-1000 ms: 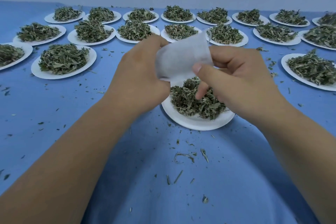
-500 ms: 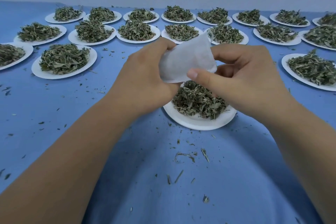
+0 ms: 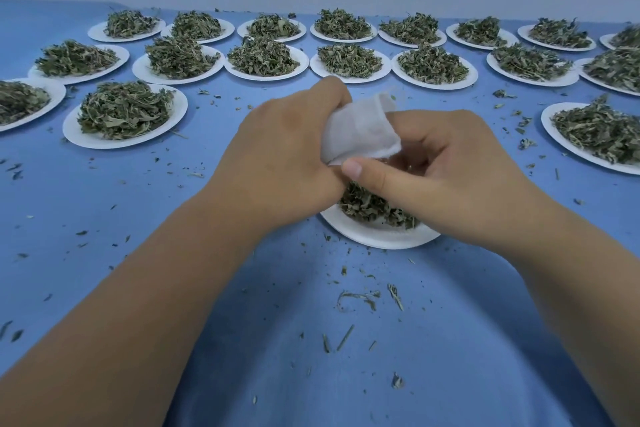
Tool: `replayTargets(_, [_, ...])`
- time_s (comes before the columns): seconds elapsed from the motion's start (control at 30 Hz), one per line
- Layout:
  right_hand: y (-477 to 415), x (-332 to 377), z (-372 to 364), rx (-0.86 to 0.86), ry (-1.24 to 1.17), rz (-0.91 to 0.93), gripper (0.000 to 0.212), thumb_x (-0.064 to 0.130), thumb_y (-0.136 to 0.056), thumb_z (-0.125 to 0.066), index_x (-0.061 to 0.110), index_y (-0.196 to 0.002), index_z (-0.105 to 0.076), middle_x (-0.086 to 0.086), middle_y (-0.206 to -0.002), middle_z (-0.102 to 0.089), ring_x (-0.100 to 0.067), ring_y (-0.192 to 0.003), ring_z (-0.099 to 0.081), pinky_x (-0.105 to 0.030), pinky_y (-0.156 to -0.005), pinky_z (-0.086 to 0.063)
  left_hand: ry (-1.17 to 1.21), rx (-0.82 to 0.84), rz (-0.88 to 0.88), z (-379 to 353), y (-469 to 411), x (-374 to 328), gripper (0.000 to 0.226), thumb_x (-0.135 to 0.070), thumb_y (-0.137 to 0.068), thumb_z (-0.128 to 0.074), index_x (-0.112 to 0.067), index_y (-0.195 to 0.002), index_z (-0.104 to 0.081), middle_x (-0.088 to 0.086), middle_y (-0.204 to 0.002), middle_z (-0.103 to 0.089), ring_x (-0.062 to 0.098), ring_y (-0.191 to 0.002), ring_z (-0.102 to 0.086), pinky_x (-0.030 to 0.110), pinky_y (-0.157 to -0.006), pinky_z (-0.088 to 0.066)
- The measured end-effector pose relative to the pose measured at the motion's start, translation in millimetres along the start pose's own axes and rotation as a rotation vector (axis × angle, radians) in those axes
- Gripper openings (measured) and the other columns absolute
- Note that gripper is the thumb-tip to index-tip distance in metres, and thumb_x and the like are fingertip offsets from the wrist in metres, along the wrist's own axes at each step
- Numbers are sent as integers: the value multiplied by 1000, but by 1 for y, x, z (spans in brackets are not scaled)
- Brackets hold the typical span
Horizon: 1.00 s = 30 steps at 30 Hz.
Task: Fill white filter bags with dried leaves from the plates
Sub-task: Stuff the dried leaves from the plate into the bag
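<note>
A white filter bag [image 3: 360,130] is held between both hands above a white plate [image 3: 377,236] of dried leaves [image 3: 367,204] at the table's middle. My left hand [image 3: 287,156] grips the bag's left side, fingers curled over its top. My right hand [image 3: 440,166] holds the bag's right and lower edge, thumb pointing left under it. The bag lies tilted, its far corner raised. The hands hide much of the plate's leaf pile and the bag's opening.
Several white plates heaped with dried leaves stand in rows across the far half of the blue tablecloth [image 3: 346,374], including one at left [image 3: 124,114] and one at right [image 3: 595,135]. Loose leaf bits are scattered on the cloth. A pale wall rises behind.
Both hands have lowered the bag closer to the plate. The bag looks more bunched and tilted, and my right thumb has slid under its lower edge.
</note>
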State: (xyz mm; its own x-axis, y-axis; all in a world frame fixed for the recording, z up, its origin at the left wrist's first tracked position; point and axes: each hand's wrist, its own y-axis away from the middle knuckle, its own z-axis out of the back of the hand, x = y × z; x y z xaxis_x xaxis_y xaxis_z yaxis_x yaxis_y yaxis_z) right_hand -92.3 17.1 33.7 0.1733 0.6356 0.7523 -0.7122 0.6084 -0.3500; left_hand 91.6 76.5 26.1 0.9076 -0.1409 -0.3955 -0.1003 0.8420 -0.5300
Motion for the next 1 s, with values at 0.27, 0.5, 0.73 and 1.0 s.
replayTargets(0.27, [2,1,-4,-8,51,103,22,31,-90,-75,14,-76,-73,9,-57,-58,-7,-48,-49,-16,-50,-33,-48,13,-92,-5,2,-5,27,-28,-71,-69,-23,-94,-55,-8,-67,-54,19,-60,-52,38,-52,-48])
replayTargets(0.5, [0,7,-6,187,165,152,28,38,-97,-63,15,-83,-70,7,-68,-59,-11,-69,-58,-18,-60,-40,4,62,-129,-5,3,-11,25,-39,-71,-54,-24,-91,-54,-9,-66,-53,16,-58,-53,36,-51,-47])
replayTargets(0.73, [1,-1,21,-83,46,41,15,40,-91,-66,32,-92,-79,5,-73,-69,-19,-53,-57,-17,-50,-38,-108,-90,62,8,-3,12,31,-25,-74,-57,-26,-104,-53,-3,-77,-59,31,-70,-54,38,-58,-46])
replayTargets(1.0, [-6,-27,26,357,567,-171,79,81,-75,-59,53,-145,-35,36,-136,-41,10,-120,-31,-20,-95,-29,-503,-120,264,18,-8,28,39,-13,-75,-62,-14,-110,-46,7,-80,-51,33,-70,-45,39,-65,-34])
